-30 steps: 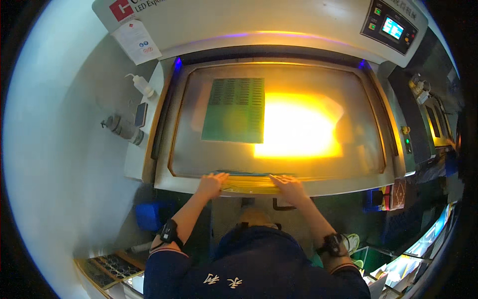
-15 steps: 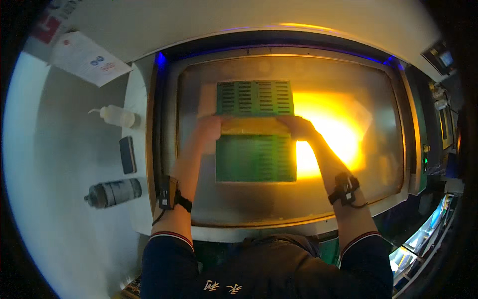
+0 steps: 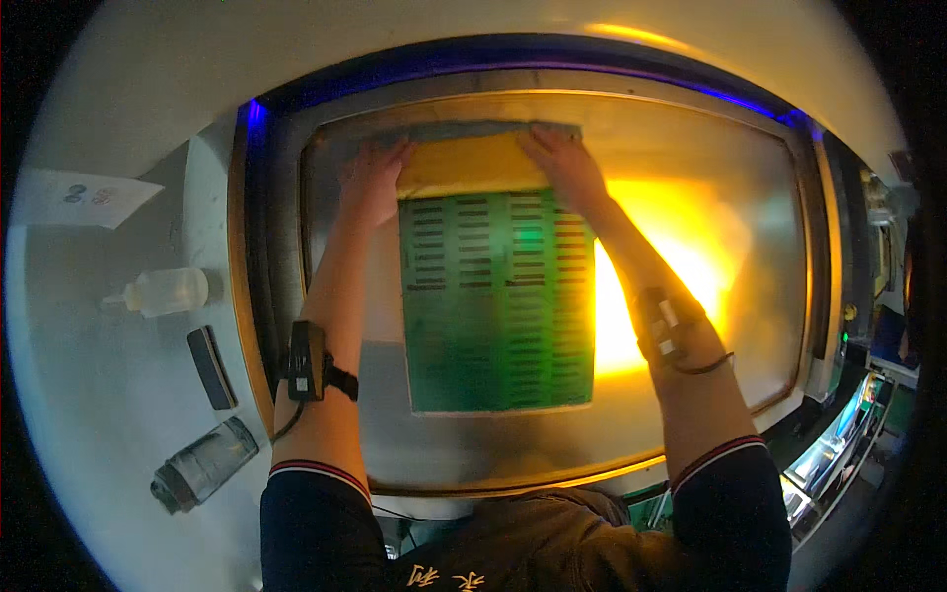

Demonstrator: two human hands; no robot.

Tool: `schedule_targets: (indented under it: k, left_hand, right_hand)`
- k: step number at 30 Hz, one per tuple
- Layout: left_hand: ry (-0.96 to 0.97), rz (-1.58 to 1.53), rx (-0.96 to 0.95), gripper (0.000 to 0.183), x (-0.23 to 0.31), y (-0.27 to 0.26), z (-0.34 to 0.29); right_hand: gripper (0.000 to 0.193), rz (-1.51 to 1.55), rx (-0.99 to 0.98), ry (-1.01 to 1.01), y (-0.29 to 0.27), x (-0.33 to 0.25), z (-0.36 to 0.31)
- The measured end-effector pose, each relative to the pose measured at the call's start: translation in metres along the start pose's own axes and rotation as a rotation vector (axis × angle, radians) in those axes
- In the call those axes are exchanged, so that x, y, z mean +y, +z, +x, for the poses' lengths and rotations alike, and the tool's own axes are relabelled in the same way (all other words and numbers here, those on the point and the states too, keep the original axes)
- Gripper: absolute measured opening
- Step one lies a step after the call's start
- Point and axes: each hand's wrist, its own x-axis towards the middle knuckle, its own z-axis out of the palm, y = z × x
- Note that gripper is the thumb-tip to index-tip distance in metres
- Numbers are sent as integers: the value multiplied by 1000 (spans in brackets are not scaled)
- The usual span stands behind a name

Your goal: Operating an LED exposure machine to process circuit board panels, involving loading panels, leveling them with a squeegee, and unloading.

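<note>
A green sheet point(image 3: 498, 316) with rows of dark marks lies on the glass-like top point(image 3: 434, 454) of a framed table. Across its far end rests a wide yellow bar point(image 3: 462, 164), shaped like a squeegee, with a grey strip along its far edge. My left hand point(image 3: 373, 183) is closed on the bar's left end. At its right end my right hand point(image 3: 564, 168) grips it, fingers over the top. The undersides of the bar and of my fingers are hidden. Each forearm wears a small black strapped device point(image 3: 308, 360).
Bright yellow light glares right of the sheet. On the white ledge at left are a squeeze bottle point(image 3: 168, 292), a dark phone-like slab point(image 3: 210, 368) and a lying drink bottle point(image 3: 205, 464). A dark raised frame point(image 3: 261, 227) with blue glints borders the table.
Both hands have moved the yellow bar away from me, from the middle of the green sheet to its far end. The whole view has shifted slightly too.
</note>
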Motion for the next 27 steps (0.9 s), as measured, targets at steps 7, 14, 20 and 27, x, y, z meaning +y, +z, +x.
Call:
schedule_targets:
  k: [7,14,20,27]
  left_hand:
    - [-121,-15,-396,70,127,-80,-191]
    - [115,-60,-851,80,237,-77,-426]
    - [-2,-102,-761,82,264,-63,-444]
    - [39,-125,-563,74,293,-54,-402]
  right_hand:
    - [53,128,89,-129,-27,-62,-206]
    - [79,277,-392,-120,-88,-152,-480]
    - [58,273,-336,-80,-102,-145,-488]
    - [57,189,-178,-30,-101,-100,-482]
